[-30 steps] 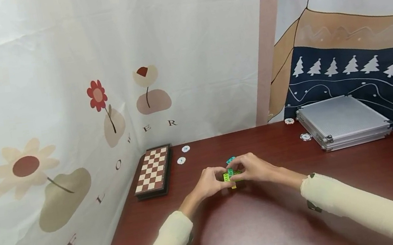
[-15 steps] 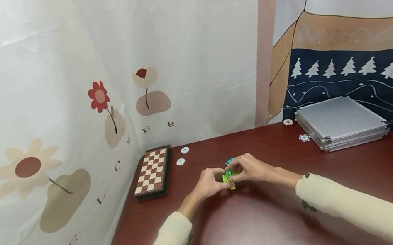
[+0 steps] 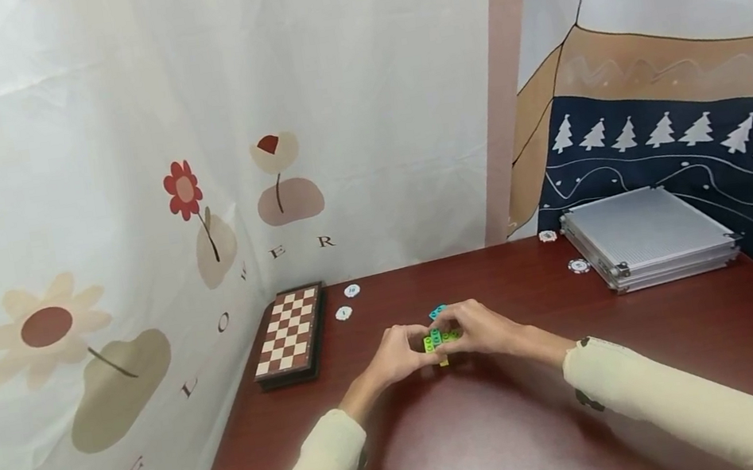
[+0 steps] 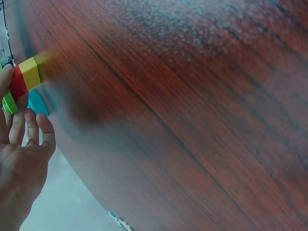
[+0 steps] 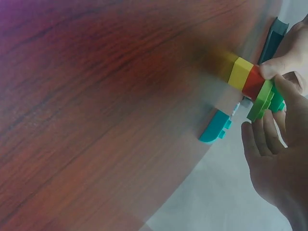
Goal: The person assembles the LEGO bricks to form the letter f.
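A stack of toy building bricks (image 5: pixel 262 98) stands on the table, with yellow at the bottom, red above, then lime green and a darker green piece on top. My left hand (image 3: pixel 396 354) holds the stack from the left with thumb and fingers. From the right, my right hand (image 3: pixel 480 329) pinches the upper bricks, thumb toward me. The two hands meet at the stack and cover part of it. Just behind them lies a separate teal brick (image 5: pixel 216 126) with a rounded end, also seen as a blue-green brick (image 3: pixel 437 311) in the head view.
A checkered game box (image 3: pixel 289 335) lies at the table's left edge, with two poker chips (image 3: pixel 344 313) beside it. Silver cases (image 3: pixel 647 233) sit at the back right, near two more chips (image 3: pixel 579 266). Printed curtains (image 3: pixel 359 109) hang behind the table (image 3: pixel 485 444).
The head view has shifted slightly, moving the scene a little left and down. Both hands stay at the brick stack, with no clear change in their hold.
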A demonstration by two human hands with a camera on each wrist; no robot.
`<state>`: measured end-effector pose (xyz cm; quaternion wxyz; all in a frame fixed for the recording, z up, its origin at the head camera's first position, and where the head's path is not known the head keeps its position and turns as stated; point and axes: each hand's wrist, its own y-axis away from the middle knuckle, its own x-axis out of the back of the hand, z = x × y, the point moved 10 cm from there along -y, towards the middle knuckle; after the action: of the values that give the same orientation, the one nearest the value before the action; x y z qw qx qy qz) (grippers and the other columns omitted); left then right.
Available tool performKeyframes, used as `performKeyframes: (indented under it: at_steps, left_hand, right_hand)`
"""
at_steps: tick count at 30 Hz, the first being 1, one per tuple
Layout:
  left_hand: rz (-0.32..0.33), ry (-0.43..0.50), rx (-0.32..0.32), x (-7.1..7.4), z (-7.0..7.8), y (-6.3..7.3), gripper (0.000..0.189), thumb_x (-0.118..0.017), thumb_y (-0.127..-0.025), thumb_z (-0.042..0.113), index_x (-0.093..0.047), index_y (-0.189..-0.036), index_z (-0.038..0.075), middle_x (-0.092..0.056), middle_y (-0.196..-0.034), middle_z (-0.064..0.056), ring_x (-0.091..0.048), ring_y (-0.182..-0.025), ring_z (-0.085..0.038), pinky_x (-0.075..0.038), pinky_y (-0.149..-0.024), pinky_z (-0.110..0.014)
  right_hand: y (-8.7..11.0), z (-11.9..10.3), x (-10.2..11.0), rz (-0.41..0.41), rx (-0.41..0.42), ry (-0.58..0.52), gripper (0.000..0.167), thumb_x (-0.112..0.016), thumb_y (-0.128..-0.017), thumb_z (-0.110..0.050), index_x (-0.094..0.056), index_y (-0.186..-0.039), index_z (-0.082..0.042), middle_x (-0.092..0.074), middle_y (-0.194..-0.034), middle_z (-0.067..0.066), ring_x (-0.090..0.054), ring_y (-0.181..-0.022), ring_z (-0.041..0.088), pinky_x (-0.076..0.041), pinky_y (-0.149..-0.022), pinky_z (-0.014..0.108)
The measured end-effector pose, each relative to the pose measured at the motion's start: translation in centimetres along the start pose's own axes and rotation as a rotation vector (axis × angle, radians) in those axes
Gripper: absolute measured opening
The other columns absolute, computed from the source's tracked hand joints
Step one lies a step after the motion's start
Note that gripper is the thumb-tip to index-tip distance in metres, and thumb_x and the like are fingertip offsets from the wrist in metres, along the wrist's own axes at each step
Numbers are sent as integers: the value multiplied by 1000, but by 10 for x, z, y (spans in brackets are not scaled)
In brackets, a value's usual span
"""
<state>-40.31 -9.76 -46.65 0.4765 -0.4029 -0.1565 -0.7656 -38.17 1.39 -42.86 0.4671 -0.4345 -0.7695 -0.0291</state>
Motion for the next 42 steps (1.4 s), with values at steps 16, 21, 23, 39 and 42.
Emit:
performKeyframes:
  at_steps: [16, 21, 23, 39, 42]
  left_hand:
    - [-6, 32, 18, -1, -4, 4, 36, -88, -85, 30, -77, -115, 13, -75, -94, 8, -65, -85, -8, -52, -75, -25]
    - [-3, 17, -6, -2, 2, 5, 40, -88, -84, 32, -75, -116, 12, -73, -93, 9, -64, -83, -8, -52, -76, -26]
    - [-2, -8, -5, -2, 3, 5, 43, -87, -84, 33, -74, -118, 11, -71, -91, 9, -62, -82, -8, -51, -75, -27]
    - [12, -36, -15, 7, 14, 5, 53, -87, -84, 39, -73, -129, 14, -71, -104, 2, -61, -94, -18, -50, -79, -32]
    - [32, -12, -52, 13, 17, 4, 51, -87, -85, 38, -75, -127, 14, -72, -105, 2, -63, -96, -22, -52, -79, -35]
  right_hand:
    - [-4, -5, 1, -27, 64, 5, 36, -87, -87, -25, -77, -114, -4, -74, -99, 3, -72, -88, 18, -60, -76, 30]
    - [-6, 0, 18, 21, 79, -22, 35, -85, -89, -19, -75, -117, 1, -75, -108, 15, -73, -94, 29, -61, -81, 38]
    - [-7, 7, 25, 34, 55, -33, 33, -83, -90, -15, -74, -118, 1, -74, -110, 18, -72, -96, 34, -61, -83, 44]
    - [-18, 76, 23, 24, -47, 56, 39, -83, -89, -7, -71, -124, 5, -74, -120, 17, -71, -110, 31, -58, -90, 45]
    - [-21, 79, 15, -9, -45, 56, 43, -82, -90, -9, -68, -128, 6, -72, -124, 18, -69, -114, 33, -57, -93, 47]
